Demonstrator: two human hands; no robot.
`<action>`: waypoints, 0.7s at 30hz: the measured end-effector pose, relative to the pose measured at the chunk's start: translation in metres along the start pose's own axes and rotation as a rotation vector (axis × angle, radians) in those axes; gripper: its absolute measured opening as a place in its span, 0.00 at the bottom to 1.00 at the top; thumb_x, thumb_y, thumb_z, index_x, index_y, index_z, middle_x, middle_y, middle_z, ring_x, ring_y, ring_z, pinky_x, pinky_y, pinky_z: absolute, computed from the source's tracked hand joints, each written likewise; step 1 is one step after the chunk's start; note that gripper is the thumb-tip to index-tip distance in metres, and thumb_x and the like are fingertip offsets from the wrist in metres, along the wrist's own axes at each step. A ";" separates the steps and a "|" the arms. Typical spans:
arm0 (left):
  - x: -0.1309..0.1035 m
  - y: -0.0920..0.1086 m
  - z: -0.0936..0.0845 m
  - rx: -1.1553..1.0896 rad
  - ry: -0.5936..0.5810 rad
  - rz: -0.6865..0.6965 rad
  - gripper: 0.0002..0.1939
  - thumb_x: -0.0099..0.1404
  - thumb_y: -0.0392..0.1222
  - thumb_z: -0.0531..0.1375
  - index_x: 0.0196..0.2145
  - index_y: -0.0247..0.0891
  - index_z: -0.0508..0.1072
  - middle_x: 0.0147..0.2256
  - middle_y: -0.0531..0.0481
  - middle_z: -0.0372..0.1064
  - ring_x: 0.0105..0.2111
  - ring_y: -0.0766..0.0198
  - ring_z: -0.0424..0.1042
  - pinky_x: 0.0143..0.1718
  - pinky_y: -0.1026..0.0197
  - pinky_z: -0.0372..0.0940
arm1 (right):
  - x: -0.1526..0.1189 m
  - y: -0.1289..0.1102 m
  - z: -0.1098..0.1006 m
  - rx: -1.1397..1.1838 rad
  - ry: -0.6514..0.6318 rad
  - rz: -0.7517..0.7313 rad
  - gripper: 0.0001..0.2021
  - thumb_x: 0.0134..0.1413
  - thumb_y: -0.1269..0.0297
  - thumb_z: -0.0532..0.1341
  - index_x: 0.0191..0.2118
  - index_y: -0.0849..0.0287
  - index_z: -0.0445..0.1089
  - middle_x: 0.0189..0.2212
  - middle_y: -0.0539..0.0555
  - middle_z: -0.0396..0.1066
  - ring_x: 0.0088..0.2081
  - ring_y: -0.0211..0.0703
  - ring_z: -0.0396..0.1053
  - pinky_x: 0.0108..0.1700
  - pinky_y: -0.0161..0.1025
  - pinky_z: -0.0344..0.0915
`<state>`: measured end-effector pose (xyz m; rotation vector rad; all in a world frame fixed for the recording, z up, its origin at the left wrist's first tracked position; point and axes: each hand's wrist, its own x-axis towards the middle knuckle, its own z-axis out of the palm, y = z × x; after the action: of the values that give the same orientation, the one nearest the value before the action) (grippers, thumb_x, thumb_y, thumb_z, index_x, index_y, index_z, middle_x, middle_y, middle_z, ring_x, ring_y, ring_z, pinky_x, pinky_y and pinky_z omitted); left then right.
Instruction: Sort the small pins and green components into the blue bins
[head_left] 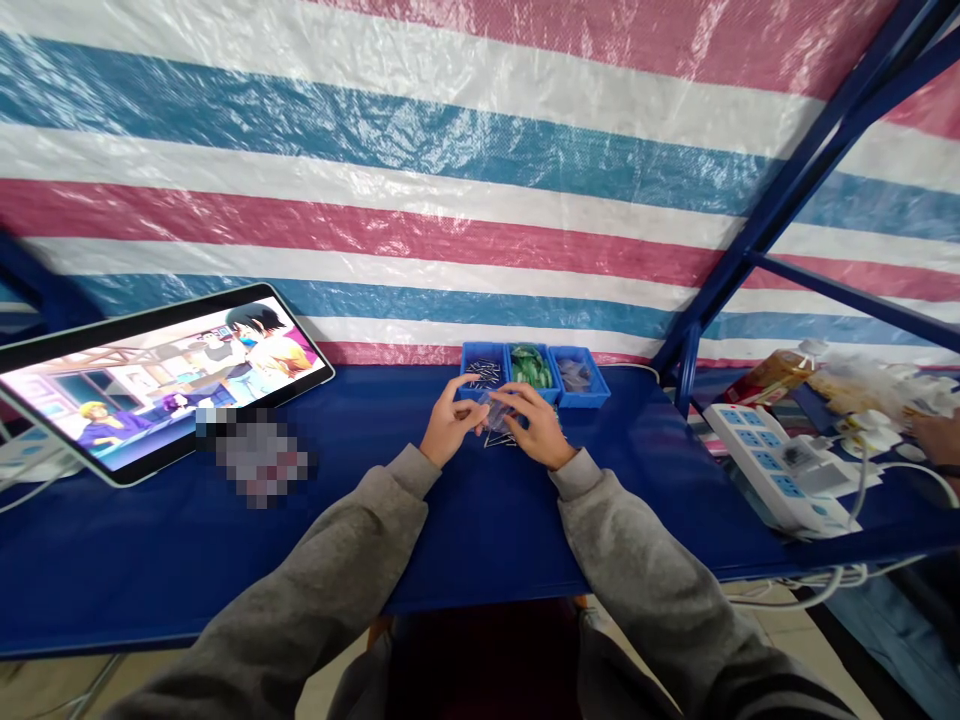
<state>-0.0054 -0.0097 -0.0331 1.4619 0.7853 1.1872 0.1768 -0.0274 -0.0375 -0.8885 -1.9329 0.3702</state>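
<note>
Between my two hands is a small clear plastic bag [496,410], pinched from both sides. My left hand [452,422] grips its left edge with thumb and fingers. From the other side, my right hand [537,424] closes its fingertips on the bag. Whether anything is inside the bag I cannot make out. Below it, several thin screws [498,438] lie on the blue table. Just behind my hands stand blue bins: one with dark metal screws [484,373], one with green packets [530,367], and one with clear plastic bags [576,376].
A tablet [165,375] showing a cartoon leans at the left, with a blurred item [262,458] before it. To the right are a power strip [772,465] with plugs and cables, a drink bottle [776,372], and another person's hand [937,438]. Blue metal posts [686,370] rise there.
</note>
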 end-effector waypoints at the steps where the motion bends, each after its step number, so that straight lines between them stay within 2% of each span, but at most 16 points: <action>1: 0.000 0.000 0.000 -0.005 -0.011 -0.003 0.31 0.57 0.51 0.65 0.54 0.36 0.62 0.22 0.56 0.68 0.19 0.69 0.65 0.25 0.64 0.65 | 0.000 0.001 0.000 -0.018 -0.010 -0.025 0.16 0.61 0.66 0.54 0.53 0.54 0.69 0.50 0.59 0.66 0.47 0.45 0.69 0.44 0.41 0.70; 4: -0.001 0.002 0.000 0.046 -0.009 0.020 0.20 0.62 0.55 0.60 0.41 0.34 0.71 0.23 0.53 0.66 0.21 0.68 0.65 0.26 0.64 0.64 | 0.000 0.001 0.001 -0.051 0.024 0.017 0.12 0.63 0.63 0.54 0.44 0.56 0.73 0.39 0.57 0.72 0.41 0.44 0.70 0.44 0.41 0.69; 7: -0.001 0.003 0.000 0.214 0.014 0.103 0.21 0.61 0.58 0.59 0.31 0.35 0.74 0.27 0.49 0.67 0.26 0.65 0.66 0.27 0.64 0.64 | 0.003 -0.004 0.000 -0.027 0.064 0.163 0.12 0.62 0.58 0.56 0.36 0.58 0.74 0.29 0.54 0.72 0.31 0.41 0.69 0.38 0.39 0.68; 9: -0.002 0.004 0.000 0.327 0.010 0.142 0.20 0.59 0.57 0.61 0.26 0.35 0.73 0.27 0.49 0.67 0.29 0.64 0.67 0.29 0.63 0.64 | 0.005 -0.007 0.000 0.007 0.073 0.216 0.14 0.60 0.55 0.58 0.31 0.59 0.73 0.27 0.53 0.71 0.28 0.40 0.67 0.34 0.37 0.67; 11: -0.002 0.005 0.000 0.380 0.008 0.134 0.20 0.59 0.57 0.61 0.22 0.36 0.72 0.25 0.49 0.67 0.28 0.63 0.66 0.29 0.64 0.64 | 0.007 -0.008 -0.001 0.055 0.079 0.248 0.15 0.57 0.52 0.60 0.28 0.59 0.72 0.26 0.53 0.70 0.28 0.39 0.66 0.32 0.36 0.65; 13: -0.002 0.004 0.000 0.370 0.032 0.094 0.20 0.61 0.56 0.59 0.24 0.36 0.73 0.24 0.50 0.68 0.26 0.64 0.66 0.28 0.64 0.63 | 0.008 -0.007 -0.004 0.159 0.105 0.319 0.16 0.55 0.50 0.61 0.27 0.59 0.71 0.23 0.50 0.68 0.25 0.38 0.65 0.30 0.36 0.65; 15: -0.001 0.003 -0.001 0.324 0.073 0.053 0.19 0.61 0.56 0.58 0.29 0.35 0.75 0.25 0.50 0.68 0.24 0.65 0.65 0.25 0.65 0.63 | 0.011 -0.001 -0.009 0.325 0.223 0.432 0.17 0.51 0.49 0.63 0.27 0.60 0.70 0.19 0.47 0.65 0.21 0.36 0.64 0.28 0.36 0.66; 17: 0.000 0.002 -0.002 0.286 0.101 0.024 0.19 0.61 0.56 0.58 0.31 0.35 0.75 0.24 0.51 0.67 0.23 0.67 0.65 0.24 0.66 0.62 | 0.013 0.007 -0.018 0.512 0.463 0.552 0.16 0.48 0.50 0.65 0.29 0.60 0.70 0.20 0.47 0.67 0.21 0.36 0.66 0.30 0.38 0.69; 19: 0.001 0.001 -0.003 0.285 0.107 0.007 0.18 0.60 0.55 0.59 0.30 0.35 0.75 0.24 0.51 0.67 0.22 0.67 0.65 0.23 0.66 0.62 | 0.015 0.015 -0.028 0.680 0.684 0.657 0.15 0.45 0.53 0.67 0.32 0.60 0.69 0.26 0.50 0.72 0.27 0.39 0.72 0.36 0.40 0.73; 21: 0.001 0.000 -0.004 0.300 0.109 -0.001 0.17 0.60 0.53 0.59 0.29 0.35 0.74 0.24 0.51 0.67 0.22 0.67 0.65 0.23 0.66 0.61 | 0.015 0.022 -0.038 0.781 0.827 0.728 0.14 0.44 0.59 0.69 0.33 0.60 0.67 0.31 0.54 0.75 0.33 0.43 0.76 0.41 0.42 0.75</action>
<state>-0.0084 -0.0077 -0.0335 1.6487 1.0755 1.1937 0.2138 -0.0052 -0.0215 -0.9540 -0.5653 0.9254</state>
